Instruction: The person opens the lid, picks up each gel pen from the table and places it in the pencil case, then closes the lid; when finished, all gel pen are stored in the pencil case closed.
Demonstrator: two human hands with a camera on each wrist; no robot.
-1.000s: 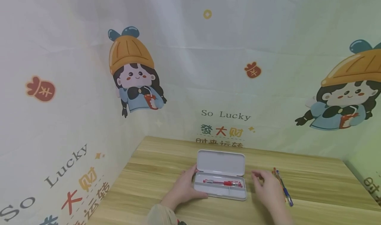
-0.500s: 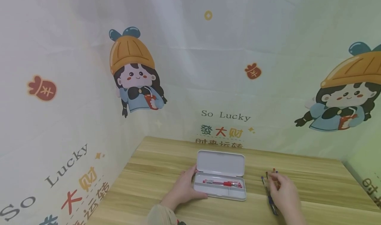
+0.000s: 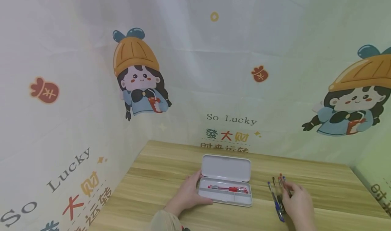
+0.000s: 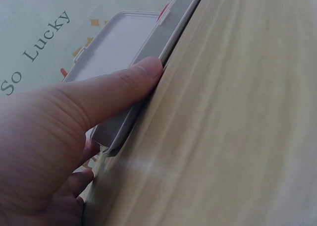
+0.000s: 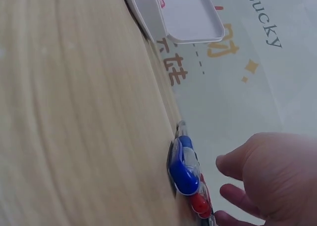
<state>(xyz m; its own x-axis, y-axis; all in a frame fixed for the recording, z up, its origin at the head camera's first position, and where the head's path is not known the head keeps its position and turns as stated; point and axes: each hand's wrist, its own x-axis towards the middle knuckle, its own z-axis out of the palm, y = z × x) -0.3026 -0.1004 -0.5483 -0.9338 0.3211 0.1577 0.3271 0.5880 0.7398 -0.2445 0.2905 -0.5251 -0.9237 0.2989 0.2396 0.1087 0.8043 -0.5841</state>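
Observation:
A white pencil case stands on the table with its lid raised. One red pen lies lengthwise inside it. My left hand grips the left end of the case, thumb along the front wall and fingers round behind. Right of the case, my right hand is over a group of loose pens. Among them are a blue-capped pen and a dark pen. A red-ended pen is partly hidden by that hand. In the right wrist view, its thumb and fingers stand apart beside the pens with nothing between them.
The wood-grain table extends around the case and pens. A printed cloth with cartoon figures hangs behind it and along the left side. The raised lid stands at the rear of the case.
My right hand has moved right from beside the case to over the pens, and the blue-capped and dark pens show on its left. My left hand and the case stay put.

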